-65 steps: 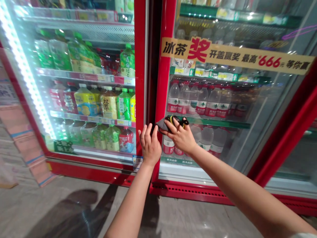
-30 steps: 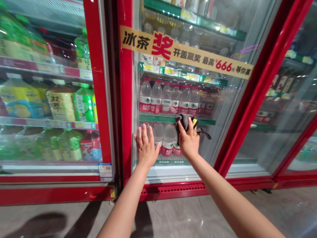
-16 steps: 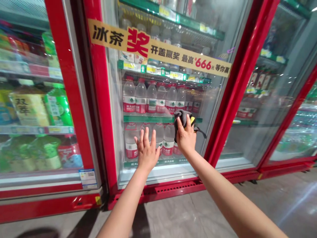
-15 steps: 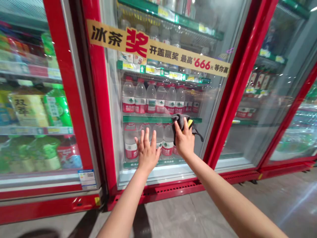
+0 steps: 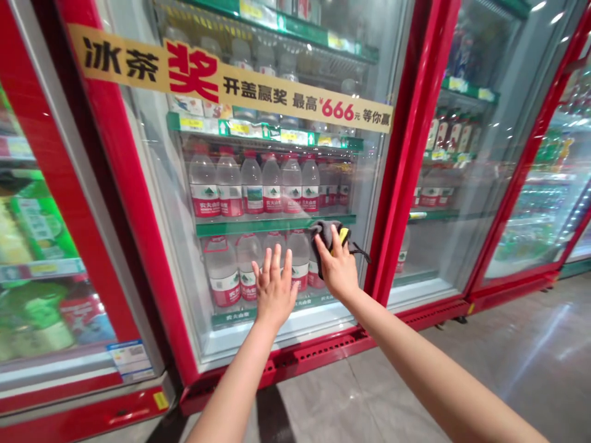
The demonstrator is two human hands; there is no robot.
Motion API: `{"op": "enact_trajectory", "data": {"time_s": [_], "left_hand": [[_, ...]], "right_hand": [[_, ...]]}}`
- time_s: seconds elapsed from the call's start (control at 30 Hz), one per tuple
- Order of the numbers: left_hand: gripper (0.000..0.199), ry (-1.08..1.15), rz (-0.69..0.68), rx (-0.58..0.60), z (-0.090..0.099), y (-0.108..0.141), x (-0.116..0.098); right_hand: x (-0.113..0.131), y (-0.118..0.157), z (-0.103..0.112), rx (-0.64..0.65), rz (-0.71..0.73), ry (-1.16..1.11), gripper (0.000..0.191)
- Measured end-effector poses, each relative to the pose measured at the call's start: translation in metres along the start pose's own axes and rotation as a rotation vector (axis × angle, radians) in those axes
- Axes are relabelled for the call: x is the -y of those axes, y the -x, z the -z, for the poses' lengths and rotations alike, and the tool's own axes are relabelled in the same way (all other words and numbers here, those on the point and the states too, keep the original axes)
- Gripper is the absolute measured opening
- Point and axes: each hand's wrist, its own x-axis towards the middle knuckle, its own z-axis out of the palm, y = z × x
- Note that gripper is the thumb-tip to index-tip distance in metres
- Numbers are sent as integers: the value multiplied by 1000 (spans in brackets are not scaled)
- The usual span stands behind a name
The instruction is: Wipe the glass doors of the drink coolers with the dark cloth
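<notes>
My right hand (image 5: pixel 339 267) presses a bunched dark grey cloth (image 5: pixel 320 232) with a yellow patch and a black loop against the glass door (image 5: pixel 369 184) of a red-framed drinks fridge. Left of it, my left hand (image 5: pixel 276 289) has its fingers spread and its palm toward the same pane; whether it touches the glass I cannot tell. Behind the glass, large water bottles (image 5: pixel 225 277) with red and white labels stand on the bottom shelf, partly hidden by my hands. Smaller water bottles (image 5: pixel 253 184) fill the shelf above.
A yellow banner (image 5: pixel 258 86) with Chinese lettering runs across the door. The fridge's red frame (image 5: pixel 406 154) and perforated base (image 5: pixel 318 354) border the pane. Another drinks fridge (image 5: pixel 41 246) stands at the left, more at the right. Grey floor (image 5: pixel 369 394) lies below.
The view has swung to the right, so the fridge sits further left in the picture. Both hands have moved right along the glass, the right one still with the cloth.
</notes>
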Motion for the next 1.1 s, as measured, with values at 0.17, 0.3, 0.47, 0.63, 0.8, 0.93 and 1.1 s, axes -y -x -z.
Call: {"op": "enact_trajectory", "data": {"time_s": [0.17,0.3,0.47,0.63,0.8,0.93,1.1], "left_hand": [[86,7,-80,40,-4,-31,-28],[92,-16,-144,52,0,-51,-34],[93,-51,-244,76,7,-77,-32],[94,-77,-283,98,7,-96,-36],[93,-97,-313,86,7,-95,-36],[92,-61,-328,66,12,-96,-35],[94,-8,-321,45,23,-107,-29]], "right_hand": [[-25,-24,9,-66,66,-23,64],[-49,-11,-6,-164,-128,-82,70],[-50,1,-11,-36,-59,-34,71],[-63,-28,8,-12,-39,-4,75],[-58,-14,-10,-84,-328,-89,79],[-54,-35,-1,-147,-344,-165,77],[-58,-54,7,-258,-359,-180,73]]}}
